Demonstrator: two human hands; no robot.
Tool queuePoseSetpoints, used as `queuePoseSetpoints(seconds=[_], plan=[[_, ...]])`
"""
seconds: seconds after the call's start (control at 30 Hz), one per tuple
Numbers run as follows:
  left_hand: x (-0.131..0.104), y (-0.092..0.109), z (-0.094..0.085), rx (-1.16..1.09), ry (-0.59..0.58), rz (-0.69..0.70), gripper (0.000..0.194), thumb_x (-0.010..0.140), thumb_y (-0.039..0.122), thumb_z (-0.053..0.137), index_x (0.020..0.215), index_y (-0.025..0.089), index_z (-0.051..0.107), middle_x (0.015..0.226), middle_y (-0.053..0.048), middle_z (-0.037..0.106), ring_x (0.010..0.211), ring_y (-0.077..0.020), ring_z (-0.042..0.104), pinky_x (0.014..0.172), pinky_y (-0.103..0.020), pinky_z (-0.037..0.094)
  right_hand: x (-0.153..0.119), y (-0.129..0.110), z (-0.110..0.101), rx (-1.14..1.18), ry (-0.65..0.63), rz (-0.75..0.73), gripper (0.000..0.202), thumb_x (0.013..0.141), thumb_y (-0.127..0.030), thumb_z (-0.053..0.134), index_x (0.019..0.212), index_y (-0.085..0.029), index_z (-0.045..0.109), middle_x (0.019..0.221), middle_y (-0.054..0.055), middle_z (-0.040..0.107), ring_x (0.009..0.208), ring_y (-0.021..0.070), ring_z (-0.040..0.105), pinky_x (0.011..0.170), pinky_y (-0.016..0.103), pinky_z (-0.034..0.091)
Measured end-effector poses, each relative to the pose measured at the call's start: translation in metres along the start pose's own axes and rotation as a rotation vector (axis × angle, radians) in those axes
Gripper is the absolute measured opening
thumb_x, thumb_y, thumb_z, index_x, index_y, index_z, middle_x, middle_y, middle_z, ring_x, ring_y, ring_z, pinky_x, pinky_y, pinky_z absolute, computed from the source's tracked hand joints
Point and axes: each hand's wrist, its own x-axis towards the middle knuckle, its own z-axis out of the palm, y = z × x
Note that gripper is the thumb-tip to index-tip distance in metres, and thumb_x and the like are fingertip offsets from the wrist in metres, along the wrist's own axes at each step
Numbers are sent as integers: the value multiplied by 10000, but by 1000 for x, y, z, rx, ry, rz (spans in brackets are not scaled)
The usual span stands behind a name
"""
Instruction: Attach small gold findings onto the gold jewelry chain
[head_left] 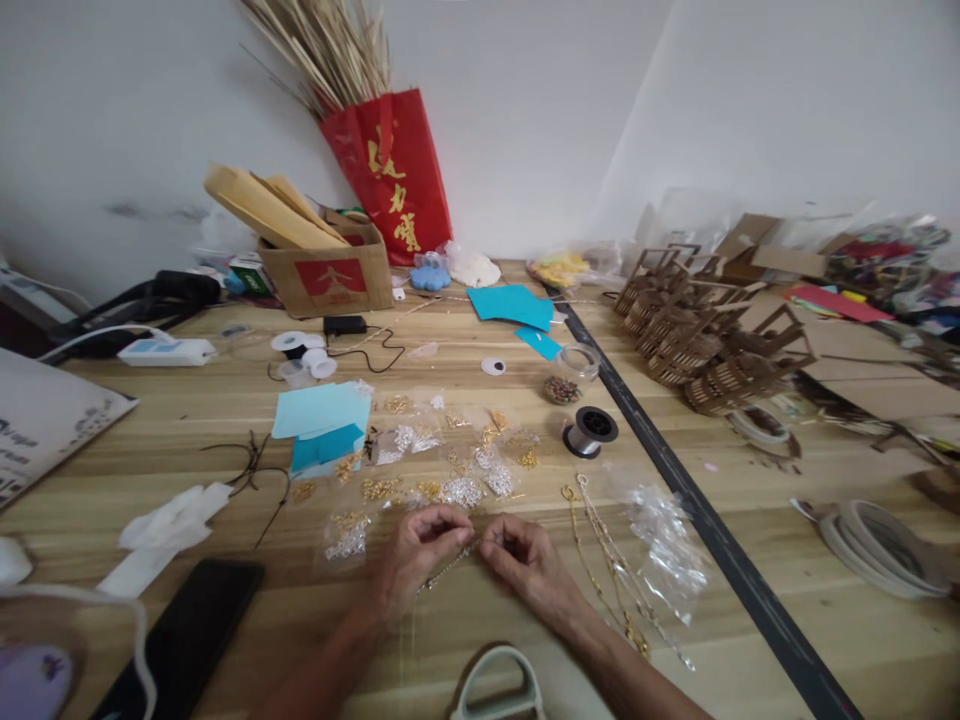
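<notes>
Clear packet of gold and silver pieces (346, 537): nine o'clock of left hand (420, 550), whose thumb and forefinger are pinched, contents unclear. Thin, dull-metal chain (448, 570): between hands, trailing toward seven o'clock; probably featherlight, limp, slippery, snag-prone; best taken by an end link. Right hand (531, 562): fingertips pinched, contents hidden. Gold-and-silver-coloured chains (616, 570): three o'clock.

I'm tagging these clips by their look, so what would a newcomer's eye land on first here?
Probably the bright red bag with gold characters, standing at the back against the wall with dry stalks rising from it. Next, perhaps the vivid blue sheets right of it on the table, then the row of brown slatted baskets at the back right.
</notes>
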Motion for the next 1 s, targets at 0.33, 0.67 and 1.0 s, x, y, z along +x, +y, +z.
queuePoseSetpoints(seconds=[0.33,0.67,1.0], plan=[[1,-1,0,11,4,6,157,606,270,742,686,146,690,710,-20,679,687,-149,592,658,-234,463,-1,-2,0,-4,47,-25,416,788,-560,578,684,-164,503,543,-54,375,491,88,310,453,220,239],[-1,1,1,-20,-1,19,171,606,242,756,715,147,665,692,-8,671,669,-133,594,647,-221,463,-1,-1,1,-30,78,-38,392,783,-530,580,657,-168,497,554,-44,381,509,97,321,468,221,250],[-1,2,1,-5,7,37,179,607,237,759,725,140,664,702,-24,689,682,-145,615,664,-235,477,-3,-1,-1,-4,53,-9,400,788,-539,590,667,-170,496,543,-54,381,500,87,303,459,218,232]])
